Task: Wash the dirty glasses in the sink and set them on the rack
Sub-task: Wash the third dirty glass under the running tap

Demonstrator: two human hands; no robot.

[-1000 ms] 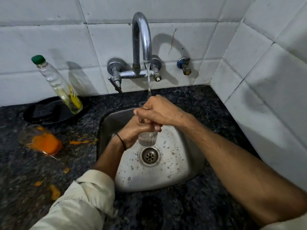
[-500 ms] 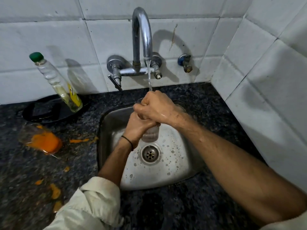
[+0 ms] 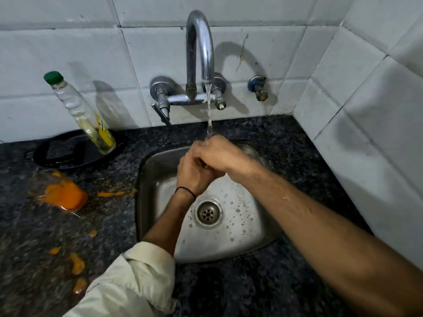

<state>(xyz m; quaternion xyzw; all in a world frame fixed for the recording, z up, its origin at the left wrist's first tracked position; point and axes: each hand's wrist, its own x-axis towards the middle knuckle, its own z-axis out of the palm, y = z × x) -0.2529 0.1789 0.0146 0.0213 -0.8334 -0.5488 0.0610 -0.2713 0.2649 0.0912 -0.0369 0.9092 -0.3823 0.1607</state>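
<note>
Both my hands meet over the steel sink (image 3: pixel 242 239) under the running stream (image 3: pixel 209 115) from the faucet (image 3: pixel 199 42). My left hand (image 3: pixel 194 177), a black band at its wrist, curls upward around the glass from below. My right hand (image 3: pixel 220 154) lies over the top with its fingers curled down against the left. The glass itself is hidden between them. Water lands on my right knuckles. A second glass (image 3: pixel 60 195) lies on its side on the left counter, smeared with orange residue.
A tilted clear bottle with a green cap (image 3: pixel 87 117) leans on a black round tray (image 3: pixel 61 154) at the back left. Orange spills (image 3: pixel 76 266) dot the dark granite counter. White tiled walls close the back and right. The drain (image 3: pixel 208 212) sits open below my hands.
My hands have closed tighter together under the tap. The glass base that showed below them earlier is now covered. The view has shifted slightly.
</note>
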